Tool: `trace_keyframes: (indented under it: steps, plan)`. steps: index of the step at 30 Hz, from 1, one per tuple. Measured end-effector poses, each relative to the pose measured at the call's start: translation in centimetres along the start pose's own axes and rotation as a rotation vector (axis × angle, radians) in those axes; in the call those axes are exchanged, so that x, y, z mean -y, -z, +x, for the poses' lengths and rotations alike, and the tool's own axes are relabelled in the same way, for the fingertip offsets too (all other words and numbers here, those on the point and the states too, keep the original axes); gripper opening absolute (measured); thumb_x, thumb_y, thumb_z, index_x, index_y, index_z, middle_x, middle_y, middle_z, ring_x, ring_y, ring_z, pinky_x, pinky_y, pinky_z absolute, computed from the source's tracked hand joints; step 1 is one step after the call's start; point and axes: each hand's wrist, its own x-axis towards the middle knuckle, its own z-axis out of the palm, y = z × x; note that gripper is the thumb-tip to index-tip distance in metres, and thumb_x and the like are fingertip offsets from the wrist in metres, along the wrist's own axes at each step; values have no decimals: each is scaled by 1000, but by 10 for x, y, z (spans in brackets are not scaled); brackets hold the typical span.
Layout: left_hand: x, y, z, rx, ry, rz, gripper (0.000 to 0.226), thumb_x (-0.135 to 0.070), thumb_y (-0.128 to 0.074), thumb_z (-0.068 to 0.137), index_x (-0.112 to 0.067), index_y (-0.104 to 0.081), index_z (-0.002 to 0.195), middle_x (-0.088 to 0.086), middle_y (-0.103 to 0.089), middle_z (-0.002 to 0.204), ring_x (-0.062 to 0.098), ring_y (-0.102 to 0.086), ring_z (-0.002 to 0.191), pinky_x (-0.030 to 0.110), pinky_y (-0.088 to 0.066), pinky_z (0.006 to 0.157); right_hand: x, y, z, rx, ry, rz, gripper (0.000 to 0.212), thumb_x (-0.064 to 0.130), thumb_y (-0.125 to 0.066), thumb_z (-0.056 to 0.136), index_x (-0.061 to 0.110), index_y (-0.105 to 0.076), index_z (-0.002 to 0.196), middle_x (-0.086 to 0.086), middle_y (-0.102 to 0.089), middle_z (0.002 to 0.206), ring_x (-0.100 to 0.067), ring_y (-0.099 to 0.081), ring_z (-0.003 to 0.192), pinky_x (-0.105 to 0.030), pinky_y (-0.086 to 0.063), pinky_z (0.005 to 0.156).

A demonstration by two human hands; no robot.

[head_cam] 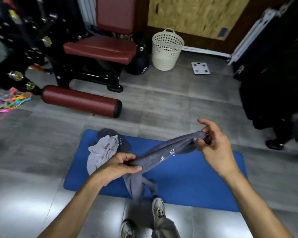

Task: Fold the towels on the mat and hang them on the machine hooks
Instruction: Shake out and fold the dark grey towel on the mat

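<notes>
A dark grey towel (169,150) with white lettering is stretched in the air above the blue mat (196,176). My left hand (117,166) grips its lower part, and the loose end hangs down toward my shoes. My right hand (213,143) pinches the upper bunched end, higher and to the right. On the mat's far left corner lies a crumpled light grey towel (101,152) on top of another dark towel (110,133). The exercise machine (100,47) with maroon pads stands beyond the mat at upper left; its hooks cannot be made out.
A maroon roller pad (81,101) juts out low over the floor in front of the machine. A white perforated basket (167,48) and a white scale (200,68) sit near the back wall. Coloured ropes (9,102) lie at left. Dark equipment (273,83) fills the right side.
</notes>
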Motion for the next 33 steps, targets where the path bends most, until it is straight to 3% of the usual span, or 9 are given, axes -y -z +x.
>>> trace_keyframes:
  steps: [5,8,12,15,20,23,25,28,33]
  plan:
    - [-19,-38,-11,0,-69,43,16,-6,-66,88,-9,-66,72,-7,-59,64,1,-53,63,13,-40,61,-12,52,-24,-29,40,-122,41,-8,-65,83,20,-67,113,9,-59,94,-4,-57,81,-9,-41,72]
    - [-29,-70,-10,-46,-139,42,9,-8,-68,87,-4,-71,80,-1,-67,73,6,-61,74,18,-47,71,-30,89,-38,-58,-32,-33,41,-9,-64,83,23,-67,109,10,-61,85,-5,-54,68,-11,-42,63]
    - [-43,-113,1,-152,-196,12,12,-3,-68,84,-8,-74,74,-1,-67,75,10,-63,78,22,-49,78,-71,153,-56,-157,-91,134,51,-21,-59,78,27,-65,96,-11,-51,73,-12,-46,63,-16,-41,56]
    - [-48,-166,16,-109,-193,121,11,1,-71,81,-2,-70,92,2,-68,81,9,-60,78,17,-50,74,-106,195,-76,-33,-83,209,50,-19,-62,80,27,-66,100,-11,-50,75,-12,-49,68,-17,-45,63]
    - [-37,-297,63,-171,-179,234,38,12,-64,80,-24,-67,90,-11,-67,68,-2,-60,64,13,-47,68,-157,259,-102,190,-15,236,49,-16,-62,81,28,-63,102,-9,-61,87,-30,-55,80,-35,-47,74]
    - [-33,-395,86,-74,-140,254,47,8,-66,79,-23,-60,113,-7,-61,94,-3,-58,71,14,-46,71,-174,310,-106,252,18,340,54,-22,-57,77,26,-62,100,4,-59,87,-16,-54,80,-32,-45,75]
    - [-33,-447,97,5,-170,271,63,-2,-72,77,-30,-51,129,-9,-57,115,0,-59,93,16,-48,81,-175,338,-106,318,49,443,51,-19,-56,73,24,-62,99,-5,-57,91,-15,-54,84,-30,-46,75]
    - [-40,-510,106,14,-215,203,48,-13,-76,65,-42,-61,101,-9,-67,103,6,-63,94,32,-53,83,-176,378,-105,429,86,544,55,-19,-50,68,24,-63,99,-10,-51,89,-15,-51,82,-24,-45,70]
    - [-59,-553,110,-110,-223,29,26,-4,-86,66,-6,-65,79,-10,-66,69,4,-57,64,21,-47,61,-198,435,-88,224,94,509,54,-16,-49,64,29,-64,91,-13,-53,86,-19,-50,79,-32,-44,68]
